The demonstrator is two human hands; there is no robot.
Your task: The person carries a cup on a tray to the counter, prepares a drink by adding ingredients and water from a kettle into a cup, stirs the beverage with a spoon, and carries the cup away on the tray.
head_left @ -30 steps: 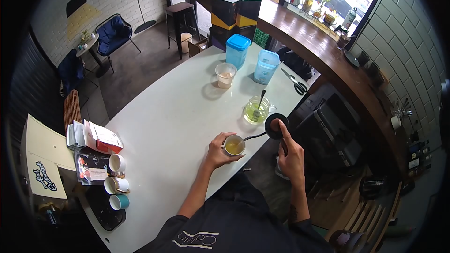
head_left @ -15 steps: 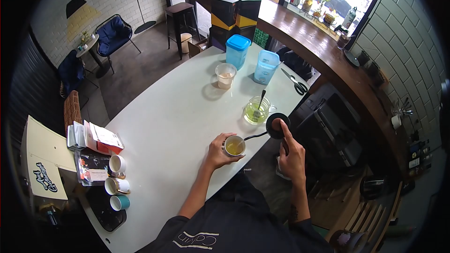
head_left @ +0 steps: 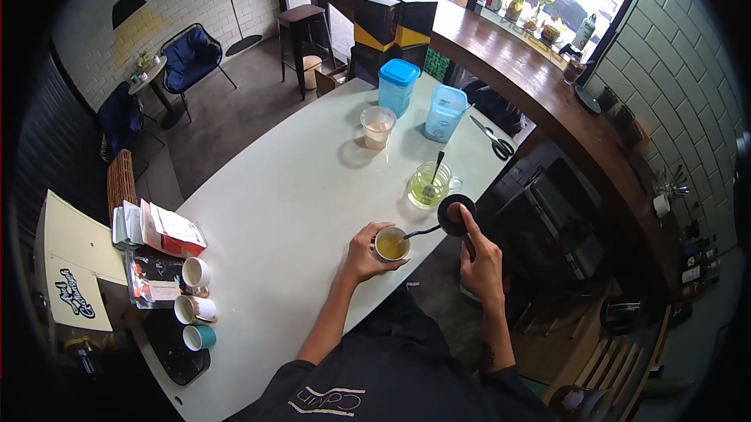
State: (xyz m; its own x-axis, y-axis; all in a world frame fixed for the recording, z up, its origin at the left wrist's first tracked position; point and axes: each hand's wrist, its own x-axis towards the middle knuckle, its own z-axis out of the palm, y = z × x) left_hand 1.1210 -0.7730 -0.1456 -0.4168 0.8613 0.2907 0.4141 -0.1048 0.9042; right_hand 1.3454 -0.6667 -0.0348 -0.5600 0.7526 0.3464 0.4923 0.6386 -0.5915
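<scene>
My left hand (head_left: 364, 256) is wrapped round a white cup (head_left: 391, 244) of yellowish liquid, tilted towards me above the white table's near edge. My right hand (head_left: 479, 256) grips a black kettle-like vessel (head_left: 456, 215), its index finger stretched over the round top. The vessel's thin curved black spout (head_left: 422, 231) points at the cup, its tip at the rim. Just beyond stands a glass mug (head_left: 427, 186) of pale green liquid with a spoon (head_left: 436, 165) in it. Much of the vessel's handle is hidden by my right hand.
On the white table (head_left: 274, 211) stand a clear plastic tub (head_left: 377, 128), two blue containers (head_left: 397, 89) and scissors (head_left: 494, 140). At the left are paper packets (head_left: 168, 226) and three cups (head_left: 195, 310). A wooden counter (head_left: 501, 50) runs behind.
My right hand and the black vessel have shifted slightly left, bringing the spout tip closer over the cup. The cup and my left hand hold nearly still.
</scene>
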